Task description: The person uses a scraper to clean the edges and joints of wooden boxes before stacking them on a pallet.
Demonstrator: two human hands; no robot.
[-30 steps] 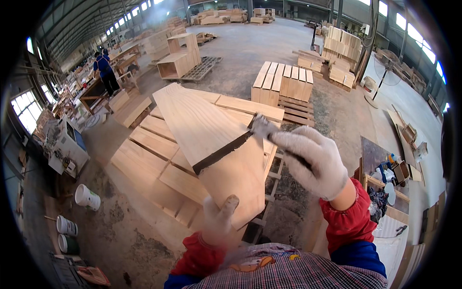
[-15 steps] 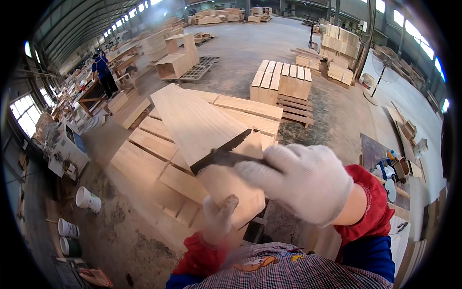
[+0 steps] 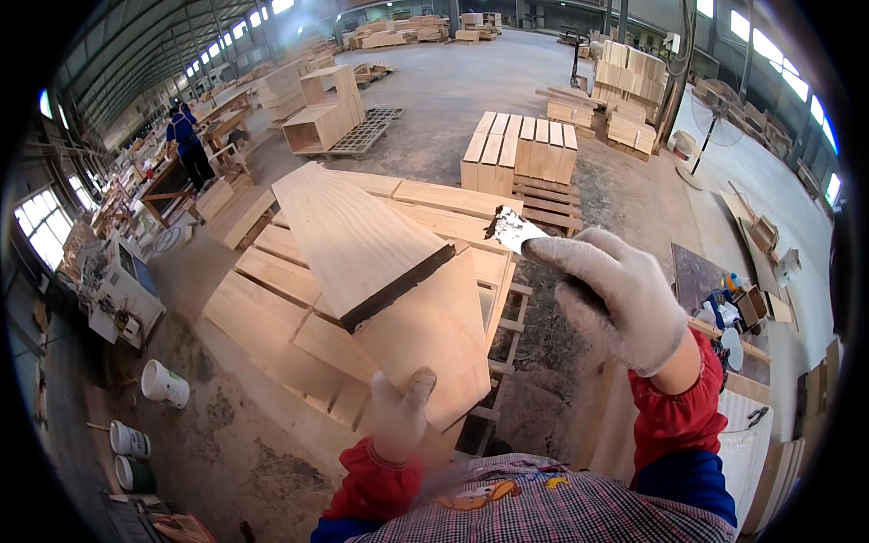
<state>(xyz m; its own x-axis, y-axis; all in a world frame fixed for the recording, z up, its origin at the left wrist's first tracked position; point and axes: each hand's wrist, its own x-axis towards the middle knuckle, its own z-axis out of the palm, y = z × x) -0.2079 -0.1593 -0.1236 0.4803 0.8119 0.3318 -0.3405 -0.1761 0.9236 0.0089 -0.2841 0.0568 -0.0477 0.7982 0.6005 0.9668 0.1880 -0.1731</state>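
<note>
My right hand (image 3: 625,299), in a white glove, is closed around a putty knife (image 3: 520,231). Dark paste clings to the tip of its pale blade, which is up off the wood. A dark strip (image 3: 398,288) of paste runs along the edge of a tapered wooden panel (image 3: 358,231). Nearer to me, a second pale wooden face (image 3: 434,339) joins that edge. My left hand (image 3: 403,412), gloved too, grips the near edge of this wooden piece, thumb on top; its other fingers are hidden beneath. Under the piece lie stacked wooden boards (image 3: 258,303).
White buckets (image 3: 166,384) stand on the floor at left, near a white machine (image 3: 127,281). Beyond the stack are wooden blocks (image 3: 520,149) on a pallet (image 3: 550,204) and open wooden boxes (image 3: 321,113). A person (image 3: 188,145) stands at far left. Tools and bottles (image 3: 729,308) lie at right.
My right hand has lifted the putty knife off the paste-covered edge and moved it up and to the right. The dark strip is now uncovered. My left hand keeps its hold.
</note>
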